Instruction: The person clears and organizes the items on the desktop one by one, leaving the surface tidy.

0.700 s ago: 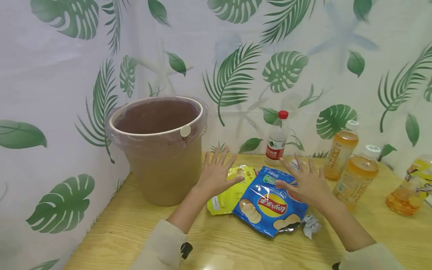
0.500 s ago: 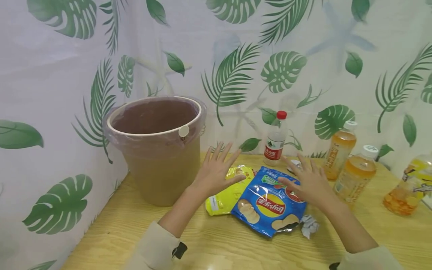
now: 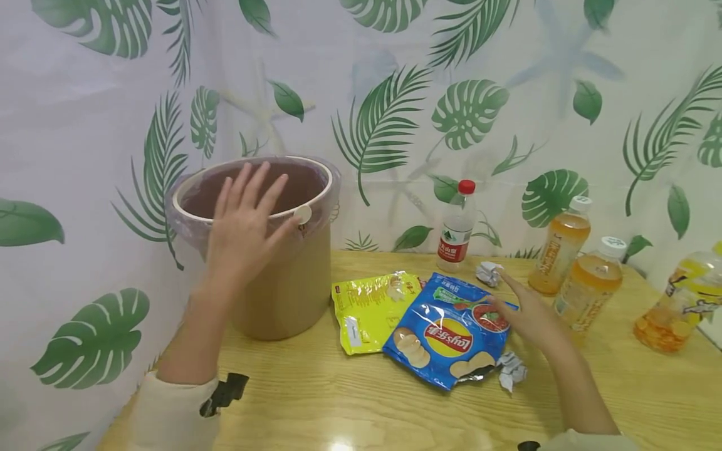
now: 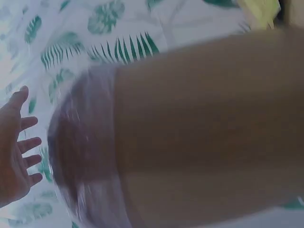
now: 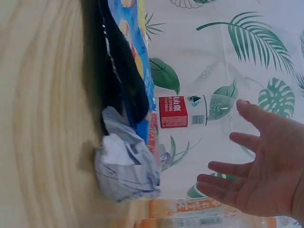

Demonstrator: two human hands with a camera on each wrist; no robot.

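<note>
In the head view my left hand [image 3: 239,241] is raised, fingers spread, in front of the rim of a tan bucket [image 3: 282,288] lined with a clear plastic bag [image 4: 97,142]. Nothing is in that hand; in the left wrist view it is apart from the rim. My right hand [image 3: 533,316] hovers with loose fingers at the right edge of a blue Lay's chip bag [image 3: 445,332], holding nothing. Beneath the blue bag's left side lies a yellow snack bag [image 3: 369,307]. One crumpled paper ball [image 3: 512,371] sits by the blue bag's lower right corner, another paper ball [image 3: 488,273] behind it.
A red-capped plastic bottle [image 3: 455,232] stands at the back of the wooden table [image 3: 350,407]. To the right are two orange drink bottles, one [image 3: 561,247] behind the other [image 3: 592,282], plus a yellow-labelled bottle [image 3: 677,307]. A leaf-print sheet [image 3: 383,50] hangs behind.
My left hand has moved left and up, from over the yellow bag to the bucket's rim. My right hand has shifted slightly right and down, uncovering the rear paper ball.
</note>
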